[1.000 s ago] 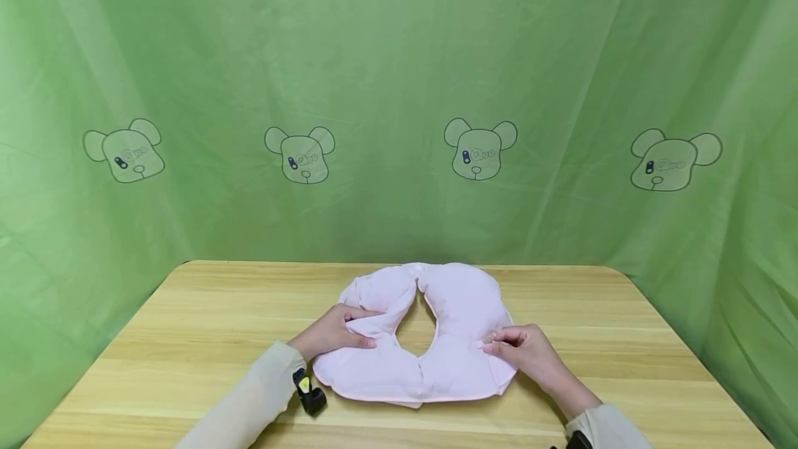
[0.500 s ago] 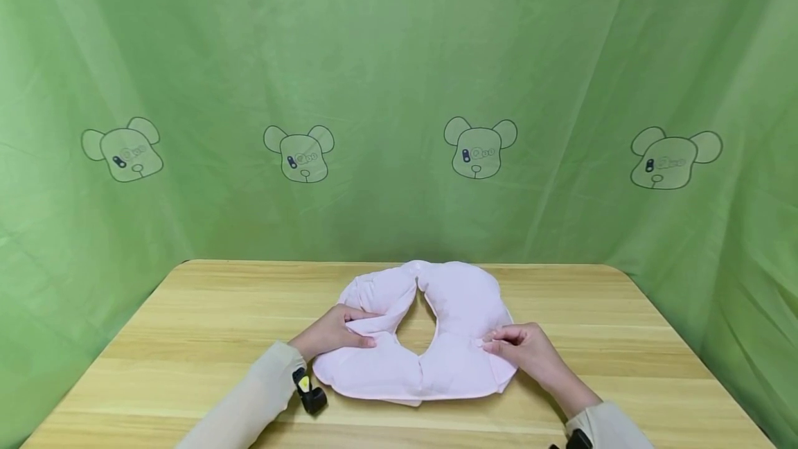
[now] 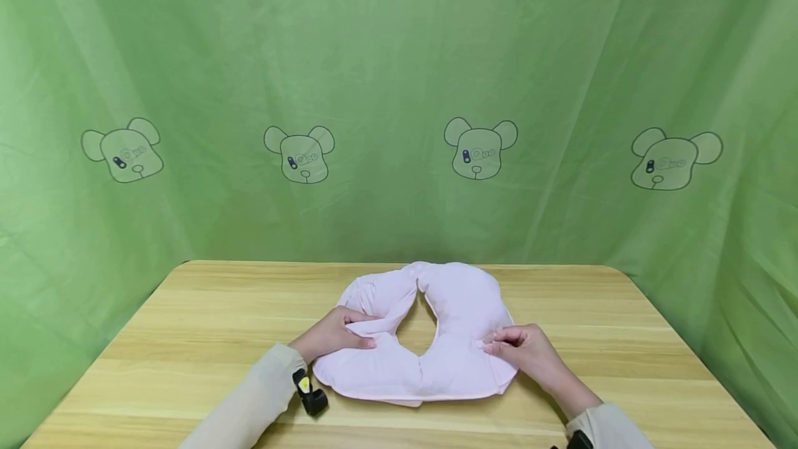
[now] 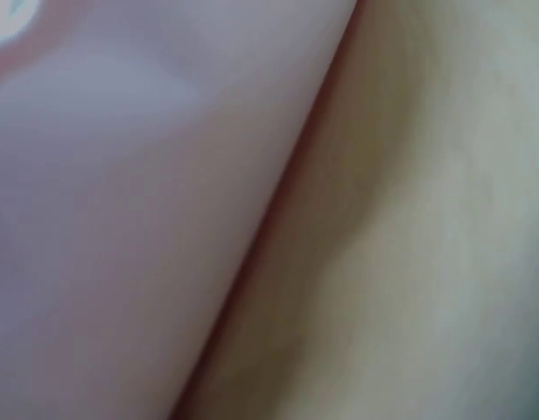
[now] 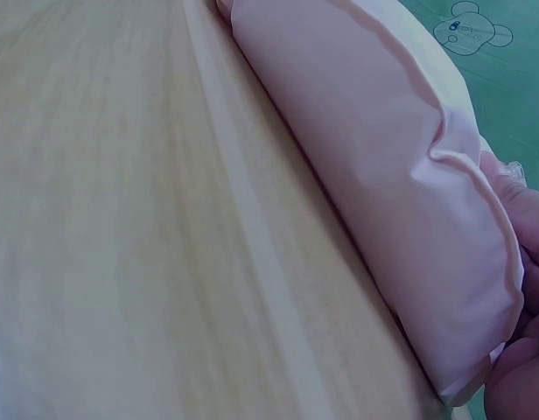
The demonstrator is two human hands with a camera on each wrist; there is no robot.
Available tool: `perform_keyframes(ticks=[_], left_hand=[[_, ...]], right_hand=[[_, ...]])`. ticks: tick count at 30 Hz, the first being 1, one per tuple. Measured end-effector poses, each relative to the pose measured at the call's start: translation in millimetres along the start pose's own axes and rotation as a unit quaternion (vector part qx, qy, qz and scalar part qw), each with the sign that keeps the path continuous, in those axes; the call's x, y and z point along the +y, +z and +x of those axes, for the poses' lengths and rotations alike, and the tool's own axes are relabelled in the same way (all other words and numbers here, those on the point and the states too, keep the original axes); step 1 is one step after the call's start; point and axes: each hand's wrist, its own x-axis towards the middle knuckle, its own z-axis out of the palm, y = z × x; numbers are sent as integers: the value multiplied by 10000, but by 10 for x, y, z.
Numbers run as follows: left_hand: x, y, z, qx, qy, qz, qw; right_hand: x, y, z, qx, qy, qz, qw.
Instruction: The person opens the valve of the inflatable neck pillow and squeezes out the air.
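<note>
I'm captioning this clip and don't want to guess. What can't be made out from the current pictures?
Head view: underside of the pink pillow, hidden by its top.
Head view: some fingers of the left hand, hidden by the pillow and the hand itself.
Head view: small pale piece at the right hand, too small to identify.
Left wrist view: surface detail, blurred.
Right wrist view: rest of the right hand, cut off by the right edge.

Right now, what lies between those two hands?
In the head view, the pink cushion lies between the left hand and right hand, with wooden table showing through its middle.
</note>
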Motion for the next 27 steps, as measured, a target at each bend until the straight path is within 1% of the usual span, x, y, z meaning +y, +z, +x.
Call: perform_keyframes(ticks=[6,13,20,22,27], left_hand=[[-20,18,8,42,-85,-71,9999],[-69,26,20,14,-40,-138,9999],[-81,29,27,33,-74,-144,9999],[-86,30,31,42,-50,-134,9999],[-86,39,41,100,-160,-116,9998]], right_hand=[[38,0,-6,-24,-130,64,9999],[56,0,7,-92,-99,126,9998],[79,-9,2,-152,-274,75,9995],[77,-9,3,-134,-251,65,9996],[80,-7,9,-124,-163,37,9998]])
